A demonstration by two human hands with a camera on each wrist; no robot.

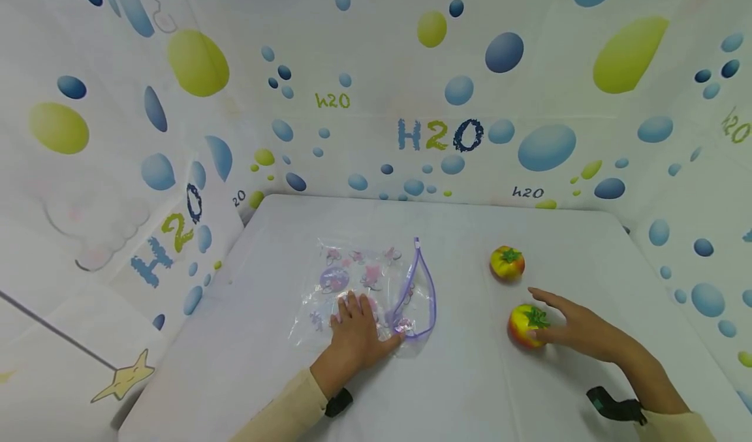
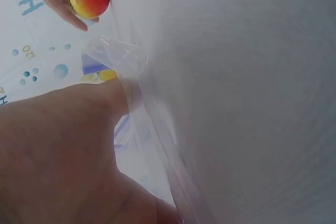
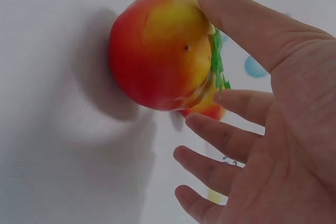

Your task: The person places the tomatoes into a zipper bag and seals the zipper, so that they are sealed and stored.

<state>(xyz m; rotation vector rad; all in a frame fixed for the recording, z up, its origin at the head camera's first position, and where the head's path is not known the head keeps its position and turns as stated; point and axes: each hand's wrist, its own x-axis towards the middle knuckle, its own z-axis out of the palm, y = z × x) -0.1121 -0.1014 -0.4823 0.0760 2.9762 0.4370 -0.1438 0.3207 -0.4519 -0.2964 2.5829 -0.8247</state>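
A clear zip bag (image 1: 333, 280) with a purple zip edge and pink and purple prints lies flat, its mouth gaping to the right. My left hand (image 1: 355, 337) rests on its lower part, fingers spread. At the right, my right hand (image 1: 587, 334) is beside the nearer red-and-yellow fruit (image 1: 523, 326), which has a green leafy top and looks like a persimmon. In the right wrist view the thumb is at the side of this fruit (image 3: 157, 51) and the other fingers stand apart from it; whether the thumb touches is unclear. A second, similar fruit (image 1: 505, 264) sits just beyond.
Both fruits and the bag are on a white-covered table (image 1: 470, 383). Behind it and at the sides hang white curtains (image 1: 376, 57) printed with blue and green drops and H2O lettering. Dark bands (image 1: 613, 404) are on both wrists.
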